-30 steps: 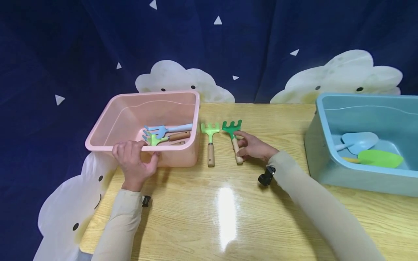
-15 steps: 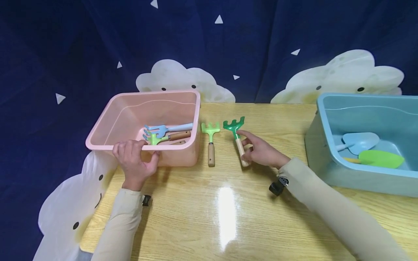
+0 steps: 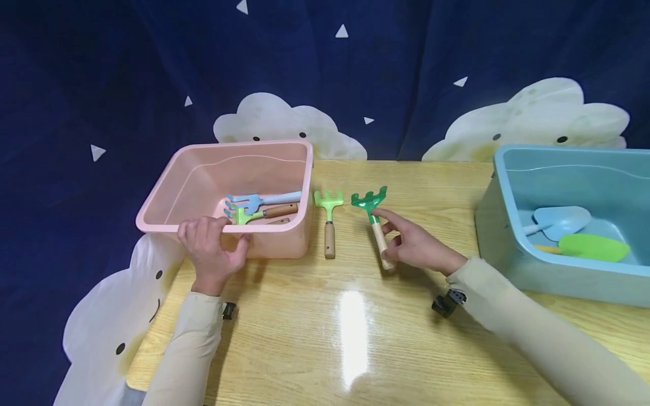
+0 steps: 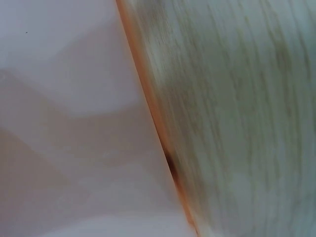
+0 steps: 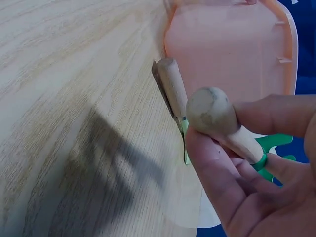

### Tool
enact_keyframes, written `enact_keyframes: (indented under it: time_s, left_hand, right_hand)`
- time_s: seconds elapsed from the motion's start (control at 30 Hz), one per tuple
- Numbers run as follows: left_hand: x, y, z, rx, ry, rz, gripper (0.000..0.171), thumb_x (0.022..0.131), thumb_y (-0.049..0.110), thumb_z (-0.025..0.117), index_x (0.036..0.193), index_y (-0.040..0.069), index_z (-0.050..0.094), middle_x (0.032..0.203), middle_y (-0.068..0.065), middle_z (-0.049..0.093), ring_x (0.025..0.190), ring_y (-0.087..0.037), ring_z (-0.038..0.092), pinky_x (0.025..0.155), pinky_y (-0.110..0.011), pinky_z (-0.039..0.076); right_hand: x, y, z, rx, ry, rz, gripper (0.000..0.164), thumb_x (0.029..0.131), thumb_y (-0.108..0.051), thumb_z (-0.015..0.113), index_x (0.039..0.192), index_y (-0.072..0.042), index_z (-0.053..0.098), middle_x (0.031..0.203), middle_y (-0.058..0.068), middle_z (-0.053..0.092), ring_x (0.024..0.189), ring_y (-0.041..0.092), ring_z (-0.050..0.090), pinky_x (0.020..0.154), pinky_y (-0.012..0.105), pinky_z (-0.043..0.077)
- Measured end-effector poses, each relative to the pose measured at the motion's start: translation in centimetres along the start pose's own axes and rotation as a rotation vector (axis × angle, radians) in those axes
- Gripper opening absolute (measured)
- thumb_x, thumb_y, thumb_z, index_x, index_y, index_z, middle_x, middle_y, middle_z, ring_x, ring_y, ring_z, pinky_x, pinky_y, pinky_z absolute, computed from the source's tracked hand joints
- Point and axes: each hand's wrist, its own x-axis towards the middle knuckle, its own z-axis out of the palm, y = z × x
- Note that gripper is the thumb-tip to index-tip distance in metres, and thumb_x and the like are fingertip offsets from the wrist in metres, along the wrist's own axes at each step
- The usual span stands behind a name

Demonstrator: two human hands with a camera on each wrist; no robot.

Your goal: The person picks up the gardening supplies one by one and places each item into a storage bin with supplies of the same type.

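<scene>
My left hand (image 3: 205, 248) grips the near rim of a pink bin (image 3: 269, 229), fingers over the edge and thumb on the outside. In the head view my right hand (image 3: 421, 246) holds a dark green hand rake (image 3: 369, 201) by its pale wooden handle, tines pointing away. The right wrist view shows thumb and fingers pinching the rounded handle end (image 5: 211, 106). Just left of it a light green hand rake (image 3: 329, 204) lies on the table. Inside the pink bin are a blue fork (image 3: 249, 203) and a green rake with a brown handle (image 3: 279, 210). The left wrist view has only bin wall (image 4: 74, 148) and table.
On the right stands a blue bin (image 3: 584, 276) containing a light blue trowel (image 3: 561, 221) and a green trowel (image 3: 594, 248). A dark blue curtain (image 3: 396, 67) with clouds hangs behind the wooden table (image 3: 294, 327).
My right hand has shifted right and toward me, taking the dark green rake along and tilting it further. My left hand has stayed on the pink bin's rim.
</scene>
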Motion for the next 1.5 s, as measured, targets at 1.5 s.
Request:
enact_keyframes:
  time_s: [1.5]
  left_hand:
    - [0.0,-0.2,0.1,-0.013,0.026,0.01,0.042,0.072,0.043,0.063,0.082,0.003,0.062,0.07,-0.013,0.053,0.074,-0.036,0.043,0.085,-0.053,0.026]
  right_hand:
    - [-1.2,-8.0,-2.0,-0.21,0.001,-0.257,0.084,0.08,0.011,0.061,0.153,-0.018,0.029,0.119,0.019,0.062,0.081,0.023,0.072,0.065,0.031,0.054]
